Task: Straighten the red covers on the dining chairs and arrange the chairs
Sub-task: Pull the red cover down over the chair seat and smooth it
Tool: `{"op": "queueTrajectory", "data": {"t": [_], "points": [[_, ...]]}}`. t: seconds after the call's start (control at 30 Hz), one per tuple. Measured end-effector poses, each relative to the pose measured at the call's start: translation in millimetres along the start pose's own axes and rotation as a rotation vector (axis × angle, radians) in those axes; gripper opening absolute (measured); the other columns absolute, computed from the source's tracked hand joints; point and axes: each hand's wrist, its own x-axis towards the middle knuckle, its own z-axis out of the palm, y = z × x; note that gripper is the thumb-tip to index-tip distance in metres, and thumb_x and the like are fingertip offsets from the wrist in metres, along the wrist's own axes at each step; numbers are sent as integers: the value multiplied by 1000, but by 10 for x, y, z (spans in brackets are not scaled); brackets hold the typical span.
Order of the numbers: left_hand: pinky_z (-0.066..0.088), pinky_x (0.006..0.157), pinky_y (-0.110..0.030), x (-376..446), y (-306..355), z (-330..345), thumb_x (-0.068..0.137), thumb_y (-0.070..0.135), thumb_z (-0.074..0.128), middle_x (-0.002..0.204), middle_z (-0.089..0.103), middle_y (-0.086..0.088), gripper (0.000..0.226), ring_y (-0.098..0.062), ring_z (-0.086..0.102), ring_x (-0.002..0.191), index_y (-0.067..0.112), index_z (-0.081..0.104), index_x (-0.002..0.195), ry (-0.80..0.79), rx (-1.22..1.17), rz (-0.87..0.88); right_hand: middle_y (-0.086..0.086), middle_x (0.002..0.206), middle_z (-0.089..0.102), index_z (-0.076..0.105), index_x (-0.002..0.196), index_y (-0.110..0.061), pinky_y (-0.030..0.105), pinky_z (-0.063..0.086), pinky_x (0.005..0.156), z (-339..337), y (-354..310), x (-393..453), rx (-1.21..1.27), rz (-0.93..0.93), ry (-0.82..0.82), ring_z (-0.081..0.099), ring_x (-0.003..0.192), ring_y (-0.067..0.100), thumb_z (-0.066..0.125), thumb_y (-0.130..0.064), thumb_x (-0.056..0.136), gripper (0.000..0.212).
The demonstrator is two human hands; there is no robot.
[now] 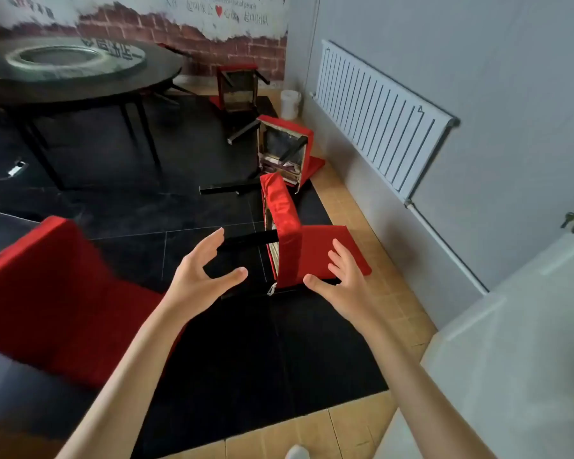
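The person reaches out with both bare arms. The left hand point(202, 276) is spread wide, with the thumb and fingers apart, and it holds nothing. The right hand point(344, 282) is spread wide too and holds nothing. Both hands are in front of the nearest chair point(299, 251), one on each side of its near corner. It is hard to tell if the right hand touches the chair.

This chair lies tipped over on the black floor point(219, 342). Its red cover point(287, 226) is on the seat, which stands up on its edge. The chair's back lies flat on the floor, and it is red too. A black leg point(249, 240) sticks out to the left.

Behind it, a second tipped chair point(284, 150) lies on its side and shows the underside of its seat. A third tipped chair point(237, 89) lies farther back, near the brick-painted wall point(193, 28).

Another red-covered chair point(53, 293) fills the left side, close to the left arm. A round dark table point(73, 74) stands at the top left. A white radiator point(381, 114) hangs on the grey wall at the right, and a white bucket point(290, 104) sits on the floor near it.
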Motion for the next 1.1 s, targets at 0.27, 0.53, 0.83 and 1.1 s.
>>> {"op": "queueTrajectory", "data": {"t": [0.27,0.53,0.83,1.1], "points": [[32,106,-33,1038,189,705,79,29,78,150,39,13,83,-11,39,136,33,32,148,7,-15,-41,3,157,27,17,153,-28,43,33,113,-688,172,1061,11,27,-14,32,142,20,80,-40,73,102],[31,103,-31,2023,240,1308,79,29,78,152,38,10,84,-15,38,137,30,32,149,-10,-5,-61,3,158,27,17,153,-28,41,34,111,-1087,392,2007,15,60,-16,32,141,21,79,-45,70,105],[37,110,-40,3482,55,1957,76,28,81,151,41,3,87,-23,40,137,25,34,149,-88,-28,-118,0,156,30,16,153,-32,41,36,109,-1524,641,3220,-24,163,44,35,139,20,82,-35,74,103],[40,109,-45,4584,-34,2570,71,26,85,150,42,-1,92,-24,42,135,23,34,149,-176,-3,-185,0,157,27,14,153,-32,43,35,109,-1956,989,4202,-48,288,66,34,140,22,83,-34,74,105]]}}
